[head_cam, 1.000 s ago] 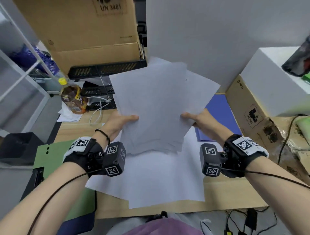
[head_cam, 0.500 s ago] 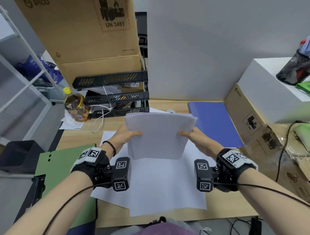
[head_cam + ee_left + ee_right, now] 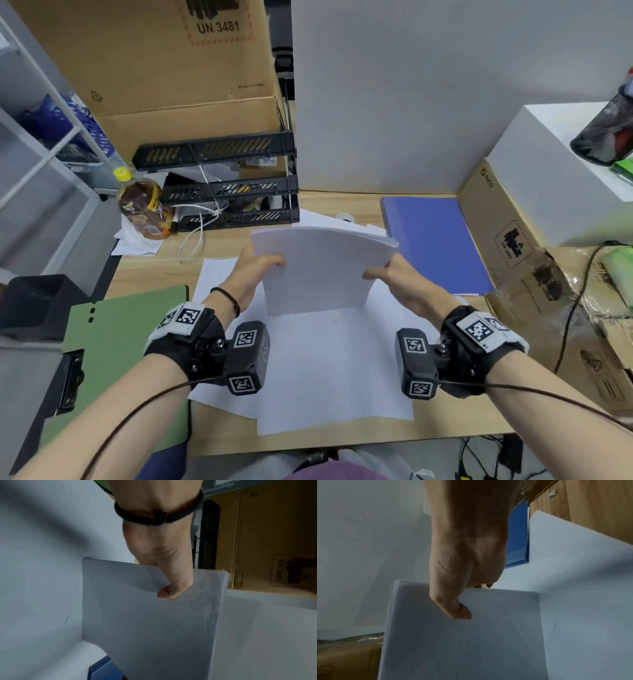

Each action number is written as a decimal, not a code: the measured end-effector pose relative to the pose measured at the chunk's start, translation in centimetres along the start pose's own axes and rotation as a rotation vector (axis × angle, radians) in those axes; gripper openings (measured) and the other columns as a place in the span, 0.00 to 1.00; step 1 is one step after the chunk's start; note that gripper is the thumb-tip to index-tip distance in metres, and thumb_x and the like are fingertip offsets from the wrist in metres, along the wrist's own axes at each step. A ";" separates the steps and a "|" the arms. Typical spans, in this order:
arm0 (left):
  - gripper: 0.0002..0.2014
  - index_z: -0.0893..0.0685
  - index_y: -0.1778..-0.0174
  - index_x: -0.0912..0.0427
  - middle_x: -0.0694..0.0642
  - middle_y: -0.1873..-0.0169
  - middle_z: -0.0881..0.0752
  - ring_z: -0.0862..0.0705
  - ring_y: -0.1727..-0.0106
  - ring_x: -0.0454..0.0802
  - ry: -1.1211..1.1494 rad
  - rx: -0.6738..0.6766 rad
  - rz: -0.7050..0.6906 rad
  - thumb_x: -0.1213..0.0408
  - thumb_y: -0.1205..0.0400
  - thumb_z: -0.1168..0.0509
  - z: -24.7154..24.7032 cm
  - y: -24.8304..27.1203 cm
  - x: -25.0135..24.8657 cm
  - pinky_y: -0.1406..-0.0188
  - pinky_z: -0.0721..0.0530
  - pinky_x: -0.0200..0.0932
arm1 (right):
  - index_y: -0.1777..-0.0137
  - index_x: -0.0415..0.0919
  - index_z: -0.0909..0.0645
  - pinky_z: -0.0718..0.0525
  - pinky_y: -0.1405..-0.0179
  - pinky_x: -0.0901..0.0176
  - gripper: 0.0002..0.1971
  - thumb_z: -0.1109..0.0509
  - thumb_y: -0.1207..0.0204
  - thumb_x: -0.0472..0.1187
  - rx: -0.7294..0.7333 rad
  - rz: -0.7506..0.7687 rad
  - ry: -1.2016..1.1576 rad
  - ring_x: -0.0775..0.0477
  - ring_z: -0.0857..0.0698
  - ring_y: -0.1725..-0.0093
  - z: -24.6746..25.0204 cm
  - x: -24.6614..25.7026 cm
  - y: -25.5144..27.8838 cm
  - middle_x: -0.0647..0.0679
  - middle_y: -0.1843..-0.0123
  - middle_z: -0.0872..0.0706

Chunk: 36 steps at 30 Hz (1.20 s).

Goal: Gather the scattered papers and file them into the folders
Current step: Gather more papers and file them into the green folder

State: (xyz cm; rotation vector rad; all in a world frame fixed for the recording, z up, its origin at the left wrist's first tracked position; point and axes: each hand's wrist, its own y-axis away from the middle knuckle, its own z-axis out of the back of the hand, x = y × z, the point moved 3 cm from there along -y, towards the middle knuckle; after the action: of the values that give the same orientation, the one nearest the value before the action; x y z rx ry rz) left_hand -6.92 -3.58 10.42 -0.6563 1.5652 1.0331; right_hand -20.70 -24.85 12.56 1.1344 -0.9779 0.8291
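Note:
A squared-up stack of white papers [image 3: 320,269] stands on its bottom edge on loose white sheets [image 3: 329,373] that lie on the wooden desk. My left hand [image 3: 255,269] pinches the stack's left edge, thumb in front [image 3: 169,591], and my right hand [image 3: 394,277] pinches its right edge [image 3: 453,608]. The fingers behind the stack are hidden. A blue folder [image 3: 433,240] lies closed at the right, a green folder [image 3: 120,346] at the left over the desk's edge.
A black stacked letter tray [image 3: 222,181] and a tea bottle [image 3: 144,205] stand at the back left before a large cardboard box [image 3: 164,61]. Cardboard boxes [image 3: 534,260] and a white box [image 3: 561,164] crowd the right side. A white cable [image 3: 195,226] trails from the tray.
The fanned, uneven sheets held up high have come down and been squared into a neat stack whose bottom edge now rests on the loose sheets. Both hands kept their hold.

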 end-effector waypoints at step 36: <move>0.14 0.17 0.41 0.61 0.59 0.36 0.19 0.23 0.32 0.59 -0.280 -0.405 0.398 0.76 0.18 0.42 10.6 1.5 12.6 0.44 0.26 0.42 | 0.48 0.37 0.23 0.22 0.59 0.51 0.09 0.45 0.18 0.35 -0.122 -0.597 0.121 0.40 0.20 0.62 -0.2 -14.9 -5.5 0.39 0.60 0.19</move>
State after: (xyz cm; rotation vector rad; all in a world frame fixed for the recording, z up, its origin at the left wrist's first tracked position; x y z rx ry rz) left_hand -6.30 7.80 -1.55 -0.4475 1.2732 1.6921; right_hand -21.01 -26.62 -3.17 1.1682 -0.5323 0.3441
